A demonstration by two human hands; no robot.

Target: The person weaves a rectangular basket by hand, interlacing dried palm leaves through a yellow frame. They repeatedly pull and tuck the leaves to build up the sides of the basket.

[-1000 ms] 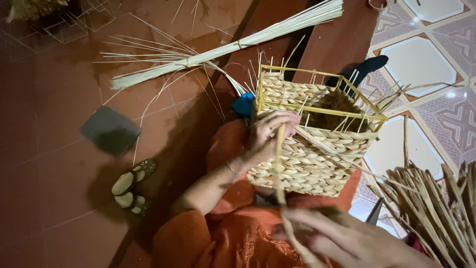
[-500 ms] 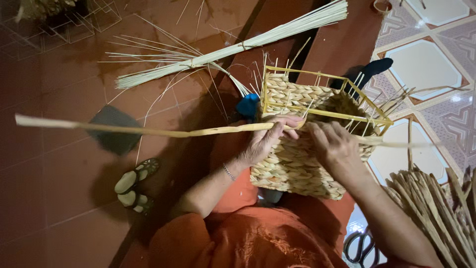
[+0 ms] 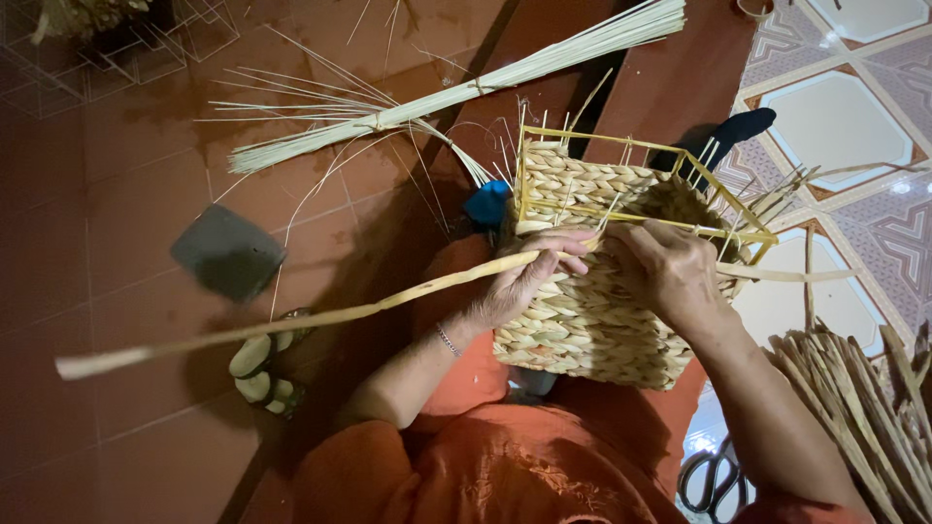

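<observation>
a home floor used as a weaving spot: red floor tiles (image 3: pixel 116 194) beside patterned tiles (image 3: pixel 854 107), bundled reeds (image 3: pixel 466 92), dried strips (image 3: pixel 864 408), a half-woven basket (image 3: pixel 592 320), sandals (image 3: pixel 262 369)

Orange embroidered garment (image 3: pixel 505 466), thin silver bracelet (image 3: pixel 447 341) on left wrist.

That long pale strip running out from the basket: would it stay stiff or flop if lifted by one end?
Probably semi-stiff: the long strip, pinched by the left hand at the woven basket, spans far out with only a gentle bow. It looks thin and dry, so likely light. The right hand bends it around the basket, suggesting pliability.
</observation>
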